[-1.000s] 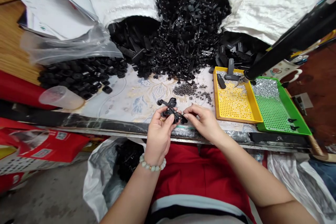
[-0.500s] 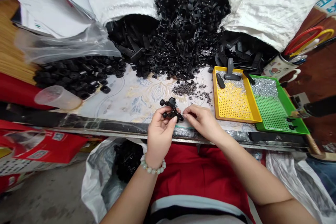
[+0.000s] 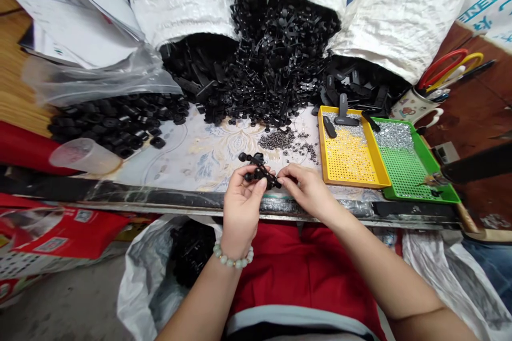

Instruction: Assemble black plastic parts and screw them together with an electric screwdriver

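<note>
Black round-ended parts [image 3: 259, 168]: clamped in left hand [image 3: 242, 200].
Right hand [image 3: 307, 187]: at parts' right end; grip cannot be told.
Yellow perforated tray [image 3: 378, 154]: right of that hand.

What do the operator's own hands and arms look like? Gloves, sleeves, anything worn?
Left hand: no glove; bracelet of round, pale green beads with small gold-coloured ones at the wrist. Right hand: no glove, nothing on the wrist. No sleeves in view.
</note>
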A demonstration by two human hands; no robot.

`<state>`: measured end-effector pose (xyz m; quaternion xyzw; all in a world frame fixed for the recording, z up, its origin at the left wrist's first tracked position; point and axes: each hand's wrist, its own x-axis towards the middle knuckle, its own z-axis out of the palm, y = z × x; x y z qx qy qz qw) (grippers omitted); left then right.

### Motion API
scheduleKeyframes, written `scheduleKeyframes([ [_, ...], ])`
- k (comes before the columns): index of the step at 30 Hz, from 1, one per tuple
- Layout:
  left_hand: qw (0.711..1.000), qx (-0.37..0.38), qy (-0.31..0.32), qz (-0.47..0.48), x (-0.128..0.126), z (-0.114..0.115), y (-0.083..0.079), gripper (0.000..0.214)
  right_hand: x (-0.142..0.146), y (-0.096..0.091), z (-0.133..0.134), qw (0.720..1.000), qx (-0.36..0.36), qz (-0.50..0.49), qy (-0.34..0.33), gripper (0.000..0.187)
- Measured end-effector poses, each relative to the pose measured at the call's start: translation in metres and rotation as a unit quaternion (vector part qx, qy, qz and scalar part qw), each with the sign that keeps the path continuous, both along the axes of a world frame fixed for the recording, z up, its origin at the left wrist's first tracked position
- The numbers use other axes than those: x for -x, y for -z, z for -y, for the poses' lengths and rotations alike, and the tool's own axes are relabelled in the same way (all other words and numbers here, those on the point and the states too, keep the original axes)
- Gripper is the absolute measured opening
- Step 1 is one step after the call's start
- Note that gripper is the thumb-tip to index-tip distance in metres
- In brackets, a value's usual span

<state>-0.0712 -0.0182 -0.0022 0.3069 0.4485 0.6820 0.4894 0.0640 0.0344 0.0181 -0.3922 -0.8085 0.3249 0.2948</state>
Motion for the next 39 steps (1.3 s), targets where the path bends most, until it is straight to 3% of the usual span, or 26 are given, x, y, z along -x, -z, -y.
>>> scheduleKeyframes([
  [4, 0.999, 0.019, -0.005, 0.050, -0.004, -0.004, -0.003, 0.027, 0.000, 0.010, 0.007, 0.996, -0.090, 0.003, 0.011, 0.015],
  [7, 0.994, 0.056, 0.018, 0.089, -0.003, -0.006, -0.004, 0.034, -0.006, 0.009, 0.008, 0.995, -0.103, 0.008, -0.002, 0.018],
  [10, 0.988, 0.090, 0.060, 0.110, -0.004, -0.006, -0.005, 0.041, -0.015, 0.000, 0.002, 0.998, -0.043, -0.045, 0.017, 0.017],
  [13, 0.988, 0.093, 0.097, 0.079, -0.008, -0.006, -0.006, 0.044, -0.019, -0.005, -0.008, 0.990, 0.083, -0.112, 0.019, 0.013],
  [15, 0.988, 0.082, 0.118, 0.052, -0.011, -0.007, -0.006, 0.045, -0.018, -0.004, -0.011, 0.969, 0.178, -0.174, -0.003, 0.013],
  [19, 0.990, 0.057, 0.125, -0.010, -0.011, -0.010, -0.007, 0.047, -0.012, 0.003, -0.009, 0.894, 0.316, -0.319, 0.010, 0.020],
  [24, 0.990, 0.068, 0.117, -0.047, -0.011, -0.012, -0.010, 0.056, -0.005, 0.012, 0.001, 0.807, 0.451, -0.381, 0.018, 0.026],
  [27, 0.988, 0.064, 0.120, -0.079, -0.007, -0.012, -0.013, 0.059, -0.002, 0.012, 0.005, 0.782, 0.477, -0.401, 0.012, 0.030],
  [30, 0.982, 0.058, 0.081, -0.163, 0.015, -0.015, -0.017, 0.052, -0.005, 0.007, 0.003, 0.784, 0.458, -0.417, 0.044, 0.033],
  [32, 0.964, 0.047, -0.015, -0.263, 0.039, -0.020, -0.018, 0.042, -0.011, 0.006, -0.001, 0.806, 0.412, -0.416, 0.083, 0.034],
  [34, 0.915, 0.044, -0.106, -0.386, 0.060, -0.026, -0.017, 0.036, -0.017, 0.009, -0.005, 0.830, 0.370, -0.402, 0.110, 0.033],
  [36, 0.863, 0.068, -0.085, -0.493, 0.072, -0.034, -0.014, 0.035, -0.019, 0.016, -0.006, 0.843, 0.358, -0.385, 0.111, 0.031],
  [39, 0.802, 0.110, 0.025, -0.586, 0.068, -0.046, -0.008, 0.039, -0.018, 0.028, -0.004, 0.849, 0.365, -0.371, 0.093, 0.027],
])
